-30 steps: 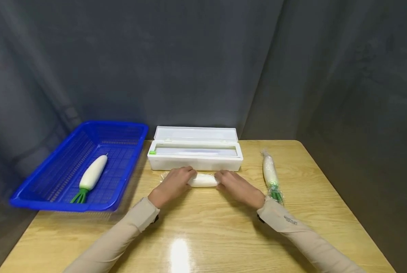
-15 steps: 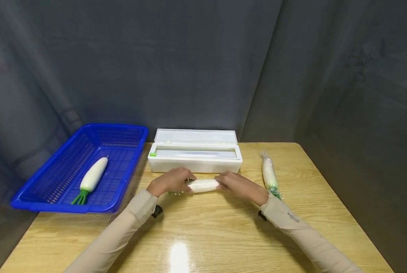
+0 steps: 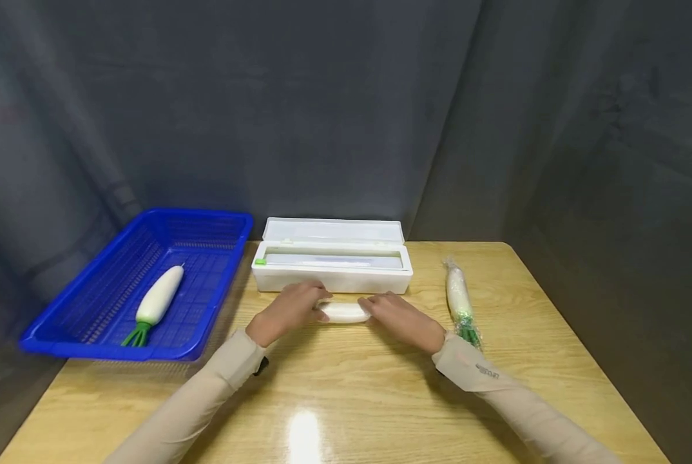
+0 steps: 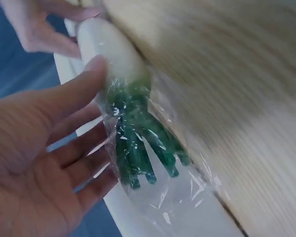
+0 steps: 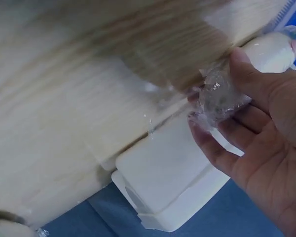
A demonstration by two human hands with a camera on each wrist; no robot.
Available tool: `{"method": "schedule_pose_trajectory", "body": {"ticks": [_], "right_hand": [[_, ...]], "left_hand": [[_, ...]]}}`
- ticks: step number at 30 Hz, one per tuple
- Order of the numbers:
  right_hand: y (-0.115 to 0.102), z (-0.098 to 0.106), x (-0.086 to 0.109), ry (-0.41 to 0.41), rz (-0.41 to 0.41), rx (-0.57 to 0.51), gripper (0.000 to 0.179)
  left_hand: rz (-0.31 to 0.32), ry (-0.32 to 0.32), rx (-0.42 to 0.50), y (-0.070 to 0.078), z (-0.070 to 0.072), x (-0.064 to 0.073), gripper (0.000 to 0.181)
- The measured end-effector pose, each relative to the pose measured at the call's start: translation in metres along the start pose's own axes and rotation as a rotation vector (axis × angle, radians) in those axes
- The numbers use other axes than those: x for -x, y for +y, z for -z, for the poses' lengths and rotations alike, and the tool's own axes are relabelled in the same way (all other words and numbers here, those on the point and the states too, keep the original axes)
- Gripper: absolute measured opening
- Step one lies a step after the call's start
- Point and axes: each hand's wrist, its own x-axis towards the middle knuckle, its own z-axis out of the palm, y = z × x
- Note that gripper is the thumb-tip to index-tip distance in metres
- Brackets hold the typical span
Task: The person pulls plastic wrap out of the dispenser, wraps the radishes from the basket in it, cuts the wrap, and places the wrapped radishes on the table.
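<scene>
Left: bare radish [image 3: 160, 296] in a blue basket [image 3: 105, 350]. Centre: film-wrapped radish [image 3: 345, 313] before a white box [image 3: 331, 280], pinched by left hand [image 3: 290, 310] at leafy end, right hand [image 3: 403, 320] at the other, apparently for steadiness. Right: another wrapped radish [image 3: 459, 293] on the bench [image 3: 381, 399].

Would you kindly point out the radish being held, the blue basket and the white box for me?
Held radish [image 3: 344, 313], head view: middle of its white body.
Blue basket [image 3: 91, 350], head view: its near rim.
White box [image 3: 346, 280], head view: its front wall.
</scene>
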Motion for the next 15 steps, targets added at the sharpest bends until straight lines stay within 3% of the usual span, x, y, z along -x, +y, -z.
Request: {"method": "schedule_pose_trajectory", "body": {"ticks": [3, 4, 9, 12, 15], "right_hand": [[0.002, 0.002, 0.001, -0.012, 0.015, -0.023, 0.029], [0.003, 0.002, 0.001, -0.007, 0.018, -0.042, 0.027], [0.007, 0.003, 0.001, 0.029, 0.021, -0.16, 0.026], [0.008, -0.001, 0.001, 0.032, 0.022, -0.139, 0.041], [0.007, -0.004, 0.003, 0.065, 0.018, -0.093, 0.051]], "left_hand": [[0.002, 0.116, -0.152, 0.0, -0.01, 0.012, 0.036], [-0.001, 0.138, -0.18, -0.002, -0.013, 0.014, 0.031], [-0.005, 0.198, -0.169, -0.009, -0.026, 0.018, 0.022], [0.015, 0.139, -0.089, -0.014, -0.026, 0.017, 0.019], [0.06, 0.021, 0.032, -0.02, -0.019, 0.016, 0.014]]}}
